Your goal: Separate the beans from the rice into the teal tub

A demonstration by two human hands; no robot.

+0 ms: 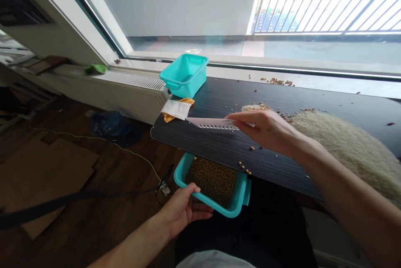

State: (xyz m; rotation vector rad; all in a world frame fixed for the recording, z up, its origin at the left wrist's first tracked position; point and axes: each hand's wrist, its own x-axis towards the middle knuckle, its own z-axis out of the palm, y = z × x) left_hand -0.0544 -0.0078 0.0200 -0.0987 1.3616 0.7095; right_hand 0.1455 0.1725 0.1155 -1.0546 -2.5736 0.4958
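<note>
My left hand (188,209) grips the near rim of a turquoise plastic tub (180,172), thumb over the edge and fingers beneath. Tan round beans or peas (216,178) fill much of the tub, which is held just below the edge of the dark tabletop (206,142). Above that surface, my right hand (258,123) is closed on the end of a pale flat plastic piece with a row of slots (213,123); its exact kind is unclear. A few loose beans (244,167) lie at the table edge near the tub.
A second turquoise tub (184,77) stands at the table's far left corner, beside a white and orange cloth or packet (176,110). White rice (341,142) is heaped at right, with scattered beans (282,82) by the window. A radiator (134,88) and floor cable (131,151) are at left.
</note>
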